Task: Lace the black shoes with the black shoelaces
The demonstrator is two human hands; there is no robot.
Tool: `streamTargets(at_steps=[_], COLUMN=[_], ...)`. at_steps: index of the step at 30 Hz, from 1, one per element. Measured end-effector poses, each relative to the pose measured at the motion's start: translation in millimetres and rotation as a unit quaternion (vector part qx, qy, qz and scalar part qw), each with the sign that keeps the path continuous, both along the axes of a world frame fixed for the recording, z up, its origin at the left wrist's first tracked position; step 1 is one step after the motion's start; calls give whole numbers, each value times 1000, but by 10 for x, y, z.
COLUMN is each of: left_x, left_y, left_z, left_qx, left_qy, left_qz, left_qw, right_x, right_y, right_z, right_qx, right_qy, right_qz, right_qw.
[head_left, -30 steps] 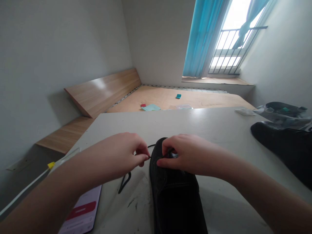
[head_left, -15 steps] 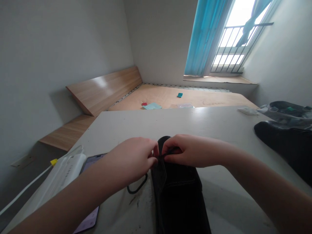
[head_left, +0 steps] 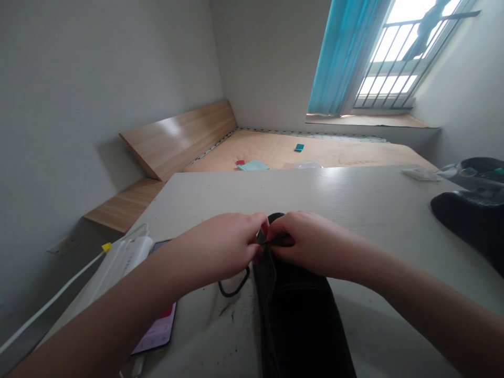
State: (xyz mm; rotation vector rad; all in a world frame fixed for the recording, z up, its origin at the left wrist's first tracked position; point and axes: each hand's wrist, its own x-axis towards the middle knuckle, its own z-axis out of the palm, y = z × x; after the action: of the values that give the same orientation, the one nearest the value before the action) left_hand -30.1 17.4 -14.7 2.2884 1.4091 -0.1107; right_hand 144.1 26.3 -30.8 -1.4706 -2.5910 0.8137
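In front of me on the white table lies a long black shoe (head_left: pixel 303 315) with stitched seams, its rounded far end partly covered by my hands. My left hand (head_left: pixel 232 244) is closed, thumb and fingers pinching at the shoe's upper left edge. Right beside it, my right hand (head_left: pixel 307 239) is also closed, its fingers pinching a thin dark strip on the shoe. What exactly lies between the fingertips is mostly hidden. A dark cord loop (head_left: pixel 235 291) hangs onto the table under my left wrist.
Left of my left arm are a phone (head_left: pixel 157 333) with a lit screen and a white power strip (head_left: pixel 126 262) with a cable. Another black shoe (head_left: pixel 468 218) lies at the right, near a clear plastic bag (head_left: pixel 478 176). Beyond the table (head_left: pixel 236 191) is a bed surface (head_left: pixel 271 144).
My view has shifted slightly, so the scene appears further right and a little higher. Both hands keep pinching the black shoe at nearly the same place.
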Motion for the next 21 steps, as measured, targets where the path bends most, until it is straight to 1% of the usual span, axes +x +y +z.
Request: streamTargets(at_steps=[4, 7, 9, 12, 14, 16, 18, 21], left_x=[-22, -53, -64, -48, -23, 1, 16, 13], left_y=[-12, -27, -8, 75, 135, 158, 129, 26], left_z=[26, 45, 38, 10, 5, 16, 31, 35], left_qx=[3, -5, 16, 83, 119, 131, 114, 68], left_qy=[8, 44, 86, 132, 135, 123, 106, 97], left_qz=[-20, -35, -11, 51, 76, 74, 52, 17], left_qw=[1000, 998, 996, 986, 981, 981, 986, 993], right_x=[49, 122, 168, 197, 186, 163, 149, 156], right_y=[37, 105, 143, 152, 133, 112, 106, 120], right_z=[26, 83, 126, 158, 146, 111, 75, 49], right_qx=[-4, 20, 35, 57, 61, 49, 40, 33], right_qy=[25, 60, 103, 139, 112, 84, 71, 64], right_qz=[-3, -36, -61, -85, -75, -46, -24, -14], right_qw=[1000, 997, 992, 985, 989, 994, 996, 997])
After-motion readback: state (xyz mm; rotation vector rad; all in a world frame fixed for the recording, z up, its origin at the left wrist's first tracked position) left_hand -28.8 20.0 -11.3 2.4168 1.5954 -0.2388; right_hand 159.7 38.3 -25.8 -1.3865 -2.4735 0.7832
